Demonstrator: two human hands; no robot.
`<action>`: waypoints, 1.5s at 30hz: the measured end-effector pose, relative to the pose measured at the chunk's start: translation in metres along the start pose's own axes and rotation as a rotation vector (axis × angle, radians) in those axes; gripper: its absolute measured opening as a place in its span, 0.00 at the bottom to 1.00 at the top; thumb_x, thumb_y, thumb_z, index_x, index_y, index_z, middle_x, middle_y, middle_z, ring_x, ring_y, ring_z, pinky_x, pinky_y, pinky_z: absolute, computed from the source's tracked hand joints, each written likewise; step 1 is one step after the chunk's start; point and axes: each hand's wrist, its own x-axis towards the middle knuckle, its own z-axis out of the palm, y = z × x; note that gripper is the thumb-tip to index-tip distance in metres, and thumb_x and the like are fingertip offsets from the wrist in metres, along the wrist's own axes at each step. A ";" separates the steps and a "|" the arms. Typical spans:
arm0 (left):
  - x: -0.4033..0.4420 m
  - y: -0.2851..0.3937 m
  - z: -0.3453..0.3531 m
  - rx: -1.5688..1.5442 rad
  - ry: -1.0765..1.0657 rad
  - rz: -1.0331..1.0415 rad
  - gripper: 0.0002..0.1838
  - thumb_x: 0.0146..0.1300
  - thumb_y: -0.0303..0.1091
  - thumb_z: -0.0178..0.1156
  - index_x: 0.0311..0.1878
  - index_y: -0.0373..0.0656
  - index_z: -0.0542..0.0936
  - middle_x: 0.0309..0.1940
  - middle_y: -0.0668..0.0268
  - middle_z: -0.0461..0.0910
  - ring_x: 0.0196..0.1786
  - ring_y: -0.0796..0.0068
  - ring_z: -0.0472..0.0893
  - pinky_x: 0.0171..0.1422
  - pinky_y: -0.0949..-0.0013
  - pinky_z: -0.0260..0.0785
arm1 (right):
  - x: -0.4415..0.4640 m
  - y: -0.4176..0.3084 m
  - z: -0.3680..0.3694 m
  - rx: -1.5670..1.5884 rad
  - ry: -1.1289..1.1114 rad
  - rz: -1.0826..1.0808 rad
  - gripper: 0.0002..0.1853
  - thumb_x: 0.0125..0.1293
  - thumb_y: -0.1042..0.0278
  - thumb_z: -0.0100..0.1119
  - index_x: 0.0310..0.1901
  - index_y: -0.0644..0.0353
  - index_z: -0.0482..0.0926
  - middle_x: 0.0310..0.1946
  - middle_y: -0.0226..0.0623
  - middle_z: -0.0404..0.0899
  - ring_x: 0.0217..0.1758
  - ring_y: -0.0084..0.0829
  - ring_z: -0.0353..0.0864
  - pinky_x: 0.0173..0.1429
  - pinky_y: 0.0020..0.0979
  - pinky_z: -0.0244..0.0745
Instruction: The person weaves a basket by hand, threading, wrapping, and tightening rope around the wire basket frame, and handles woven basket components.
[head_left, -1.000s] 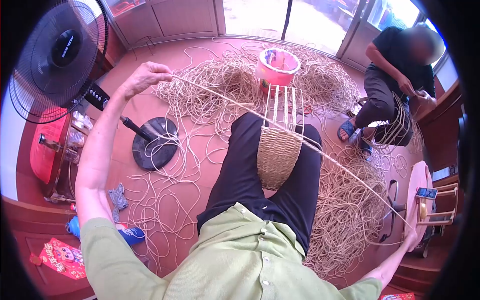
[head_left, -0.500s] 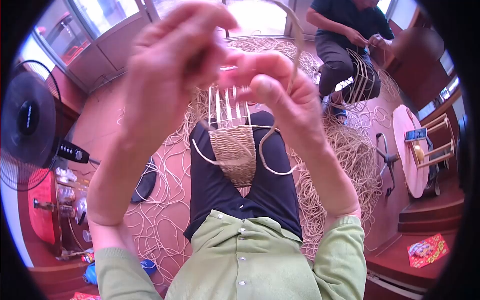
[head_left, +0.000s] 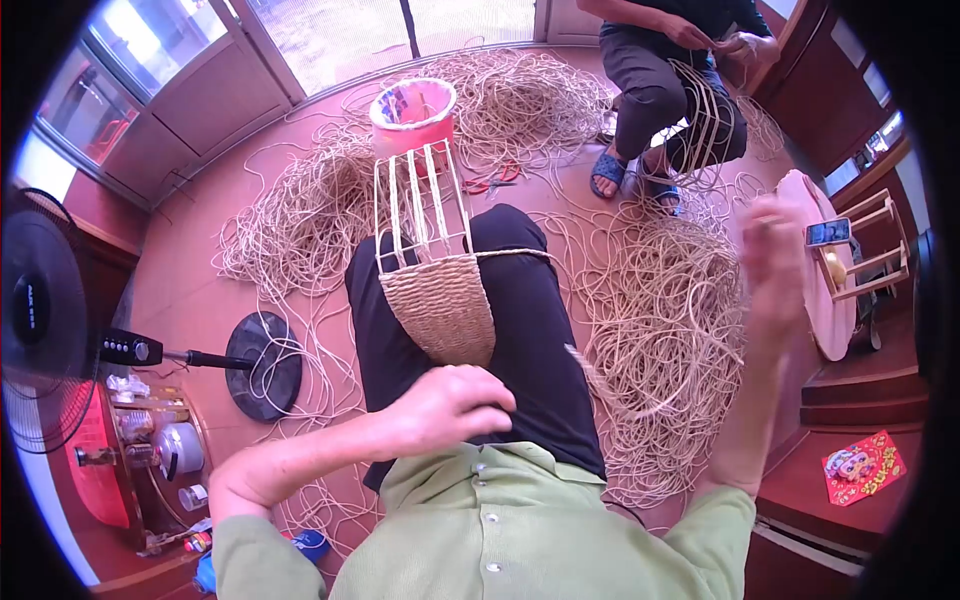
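A half-woven basket [head_left: 445, 310], its bare ribs [head_left: 420, 205] pointing away from me, rests on my lap between the thighs of my dark trousers. From its woven edge a cord [head_left: 515, 252] runs right across my thigh. Just below the basket, my left hand [head_left: 455, 405] hovers over my lap with loosely bent fingers and nothing visible in it. Raised at the right is my right hand [head_left: 775, 255], smeared by motion, so its fingers and any hold are unclear. A blurred strand [head_left: 600, 375] lies in the air beside my right thigh.
Heaps of cord [head_left: 665, 340] spread over the floor. Beyond the basket stand a pink bucket [head_left: 412, 115] and red-handled pliers [head_left: 490, 184]. A fan [head_left: 35, 310] is at left, a stool [head_left: 875, 250] at right. Another person [head_left: 650, 90] sits at upper right, handling strands.
Both hands were raised together before my face; now my left hand is down by my lap and my right hand is out to the right. The view has shifted, revealing the bucket again.
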 end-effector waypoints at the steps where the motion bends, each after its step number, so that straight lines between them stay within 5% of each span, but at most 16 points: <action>1: -0.004 0.002 -0.006 -0.154 0.126 -0.176 0.11 0.70 0.36 0.66 0.48 0.39 0.86 0.43 0.61 0.86 0.50 0.68 0.84 0.56 0.63 0.75 | -0.011 0.006 0.016 -0.164 -0.196 -0.047 0.16 0.82 0.62 0.45 0.46 0.62 0.82 0.33 0.26 0.72 0.30 0.17 0.66 0.37 0.20 0.62; 2: -0.008 0.004 -0.012 -0.308 0.252 -0.355 0.09 0.71 0.34 0.65 0.45 0.38 0.86 0.42 0.64 0.86 0.47 0.73 0.83 0.54 0.66 0.75 | -0.016 0.010 0.035 -0.176 -0.284 -0.073 0.12 0.79 0.67 0.50 0.48 0.63 0.83 0.37 0.29 0.75 0.32 0.19 0.70 0.38 0.22 0.66; 4: -0.022 -0.020 -0.016 -0.316 0.671 -0.334 0.07 0.74 0.32 0.62 0.43 0.38 0.84 0.39 0.67 0.84 0.45 0.81 0.81 0.55 0.71 0.73 | -0.025 0.017 0.072 -0.112 -0.393 -0.116 0.10 0.73 0.76 0.58 0.52 0.63 0.84 0.40 0.34 0.81 0.36 0.22 0.78 0.41 0.25 0.73; 8: -0.024 -0.074 -0.038 -0.674 1.223 -0.191 0.07 0.78 0.29 0.52 0.48 0.36 0.78 0.40 0.64 0.81 0.46 0.75 0.82 0.61 0.67 0.74 | -0.033 0.014 0.116 0.101 -0.406 0.113 0.11 0.67 0.83 0.64 0.49 0.62 0.85 0.39 0.35 0.85 0.42 0.22 0.84 0.43 0.28 0.79; 9: -0.026 -0.078 -0.045 -0.782 1.174 -0.185 0.09 0.78 0.28 0.52 0.52 0.35 0.78 0.46 0.61 0.83 0.50 0.69 0.83 0.63 0.64 0.76 | -0.035 0.014 0.127 0.158 -0.344 0.224 0.09 0.64 0.81 0.68 0.45 0.63 0.85 0.36 0.35 0.85 0.42 0.25 0.86 0.42 0.29 0.80; 13: -0.011 -0.085 -0.073 -0.900 0.809 -0.233 0.16 0.77 0.28 0.53 0.63 0.31 0.76 0.56 0.52 0.83 0.59 0.64 0.84 0.68 0.62 0.75 | -0.028 0.024 0.148 -0.041 -0.425 -0.270 0.13 0.56 0.79 0.74 0.43 0.61 0.85 0.37 0.37 0.82 0.39 0.34 0.84 0.39 0.32 0.80; 19: 0.037 -0.099 -0.094 -1.220 0.322 -0.206 0.20 0.75 0.34 0.60 0.64 0.31 0.75 0.56 0.53 0.83 0.57 0.66 0.85 0.65 0.64 0.78 | -0.031 0.016 0.168 -0.251 -0.428 -0.388 0.10 0.59 0.77 0.71 0.42 0.61 0.83 0.34 0.36 0.78 0.37 0.37 0.82 0.37 0.35 0.79; 22: 0.046 -0.112 -0.097 -1.437 0.201 -0.221 0.23 0.71 0.33 0.64 0.65 0.32 0.75 0.56 0.55 0.83 0.56 0.68 0.85 0.63 0.66 0.80 | -0.030 0.013 0.174 -0.361 -0.483 -0.477 0.09 0.59 0.77 0.67 0.42 0.62 0.80 0.35 0.36 0.77 0.38 0.37 0.81 0.38 0.37 0.79; 23: 0.052 -0.109 -0.096 -1.226 0.161 -0.217 0.26 0.68 0.32 0.68 0.66 0.32 0.75 0.56 0.57 0.84 0.56 0.70 0.85 0.62 0.67 0.80 | -0.031 0.015 0.177 -0.379 -0.502 -0.485 0.10 0.58 0.78 0.66 0.42 0.62 0.80 0.35 0.37 0.77 0.39 0.37 0.81 0.39 0.37 0.79; 28: 0.061 -0.124 -0.087 -1.227 0.139 -0.172 0.26 0.64 0.30 0.72 0.64 0.33 0.77 0.52 0.61 0.85 0.50 0.75 0.86 0.55 0.72 0.81 | -0.034 0.008 0.192 -0.530 -0.536 -0.558 0.14 0.55 0.78 0.61 0.45 0.64 0.79 0.38 0.39 0.77 0.42 0.38 0.79 0.43 0.38 0.79; 36: 0.073 -0.131 -0.080 -1.139 0.120 -0.121 0.15 0.66 0.32 0.71 0.51 0.35 0.84 0.43 0.65 0.87 0.43 0.80 0.86 0.47 0.76 0.80 | -0.033 0.006 0.191 -0.449 -0.542 -0.437 0.13 0.64 0.73 0.63 0.50 0.62 0.79 0.37 0.39 0.80 0.43 0.42 0.83 0.45 0.39 0.80; 40: 0.084 -0.121 -0.078 -1.084 0.108 -0.018 0.15 0.66 0.36 0.72 0.49 0.36 0.84 0.41 0.66 0.87 0.42 0.82 0.85 0.47 0.76 0.78 | -0.028 0.019 0.175 -0.203 -0.481 -0.002 0.05 0.70 0.75 0.61 0.44 0.64 0.82 0.37 0.42 0.82 0.42 0.41 0.86 0.45 0.37 0.80; 41: 0.091 -0.119 -0.079 -0.880 0.099 -0.137 0.16 0.65 0.38 0.73 0.49 0.37 0.84 0.40 0.68 0.86 0.41 0.82 0.84 0.47 0.76 0.77 | -0.025 0.018 0.171 -0.063 -0.469 0.250 0.05 0.70 0.75 0.60 0.44 0.64 0.84 0.38 0.42 0.83 0.41 0.38 0.87 0.46 0.35 0.80; 45: 0.105 -0.123 -0.080 -0.997 -0.005 -0.090 0.15 0.68 0.38 0.70 0.50 0.38 0.84 0.40 0.70 0.85 0.43 0.83 0.83 0.47 0.77 0.76 | -0.017 0.040 0.165 -0.271 -0.610 0.057 0.07 0.69 0.75 0.62 0.46 0.61 0.87 0.39 0.39 0.85 0.42 0.35 0.87 0.48 0.34 0.80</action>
